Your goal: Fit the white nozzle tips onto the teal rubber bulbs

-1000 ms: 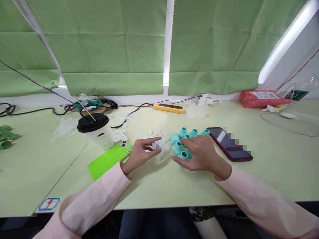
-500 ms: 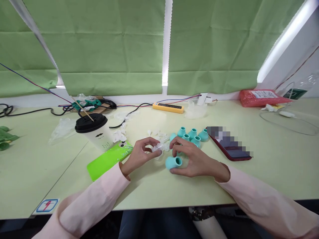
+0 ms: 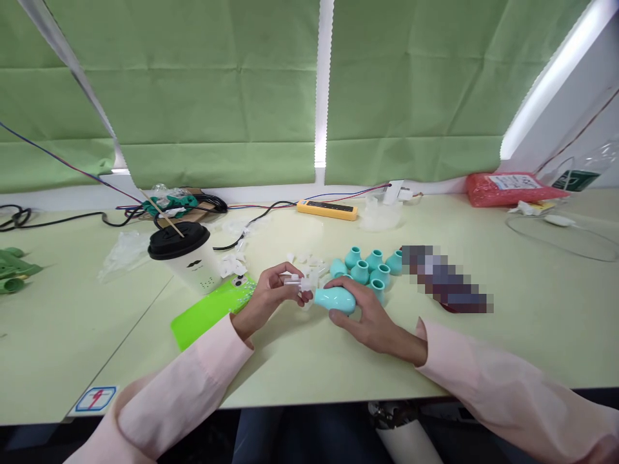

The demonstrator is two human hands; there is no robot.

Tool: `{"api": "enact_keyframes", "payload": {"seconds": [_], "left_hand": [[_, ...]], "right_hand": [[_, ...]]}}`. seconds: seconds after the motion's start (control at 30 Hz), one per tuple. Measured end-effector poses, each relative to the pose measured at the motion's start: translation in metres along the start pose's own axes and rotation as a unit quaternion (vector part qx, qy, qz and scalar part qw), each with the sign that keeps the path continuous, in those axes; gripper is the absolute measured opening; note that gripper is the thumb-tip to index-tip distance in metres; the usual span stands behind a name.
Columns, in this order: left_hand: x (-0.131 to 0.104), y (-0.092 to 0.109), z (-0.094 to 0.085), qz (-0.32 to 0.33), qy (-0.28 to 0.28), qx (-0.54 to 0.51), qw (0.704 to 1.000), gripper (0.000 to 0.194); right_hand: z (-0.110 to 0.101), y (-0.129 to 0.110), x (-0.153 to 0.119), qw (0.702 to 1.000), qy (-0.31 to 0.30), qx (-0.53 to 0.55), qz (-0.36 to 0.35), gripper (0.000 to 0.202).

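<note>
My left hand pinches a small clear plastic fitting between thumb and fingers. My right hand is wrapped round a glossy teal bulb, which lies sideways with its narrow neck toward the fitting. The two pieces are very close at the neck; whether they touch I cannot tell. Just beyond my right fingers, several more teal bulbs stand with open mouths up. Small clear and white plastic pieces are scattered behind my hands.
Left of my hands are a bright green phone case and a white cup with a black lid and a stick. A dark red phone, partly blurred, lies right. Farther back are a yellow power strip, cables and a red package.
My right hand has turned the teal bulb so its neck now points left toward my left hand. The clear fitting in my left hand now points right, toward the bulb.
</note>
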State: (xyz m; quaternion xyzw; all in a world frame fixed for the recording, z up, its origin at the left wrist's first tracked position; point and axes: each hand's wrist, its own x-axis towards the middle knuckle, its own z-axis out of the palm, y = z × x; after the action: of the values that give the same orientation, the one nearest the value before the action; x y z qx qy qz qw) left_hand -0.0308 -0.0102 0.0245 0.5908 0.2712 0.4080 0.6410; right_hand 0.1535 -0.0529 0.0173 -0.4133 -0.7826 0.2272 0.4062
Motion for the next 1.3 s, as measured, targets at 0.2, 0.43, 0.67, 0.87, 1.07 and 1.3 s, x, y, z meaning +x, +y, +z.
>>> {"api": "enact_keyframes", "payload": {"seconds": [0.2,0.43,0.67,0.87,1.07,1.3], "left_hand": [[0.0,0.001,0.0,-0.011,-0.043,0.032,0.999,0.016],[0.003,0.0,-0.007,-0.059,-0.043,0.059,0.996,0.02],[0.004,0.006,-0.009,-0.119,-0.106,0.047,0.986,0.022],[0.001,0.006,-0.005,-0.08,-0.055,0.125,0.987,0.027],[-0.001,0.003,-0.001,-0.025,-0.001,0.162,0.986,0.029],[-0.004,0.004,0.0,0.048,-0.025,0.259,0.964,0.031]], "right_hand": [[0.002,0.0,-0.005,0.997,0.041,-0.063,-0.029,0.022],[0.005,0.006,-0.007,0.99,0.054,-0.087,-0.096,0.031],[0.013,0.019,-0.007,0.974,0.07,-0.081,-0.197,0.036],[0.014,0.014,-0.007,0.995,0.058,-0.045,-0.063,0.025],[0.013,0.005,-0.005,0.998,0.062,0.003,0.003,0.023],[0.011,0.004,-0.002,0.997,0.009,0.067,0.031,0.028]]}}
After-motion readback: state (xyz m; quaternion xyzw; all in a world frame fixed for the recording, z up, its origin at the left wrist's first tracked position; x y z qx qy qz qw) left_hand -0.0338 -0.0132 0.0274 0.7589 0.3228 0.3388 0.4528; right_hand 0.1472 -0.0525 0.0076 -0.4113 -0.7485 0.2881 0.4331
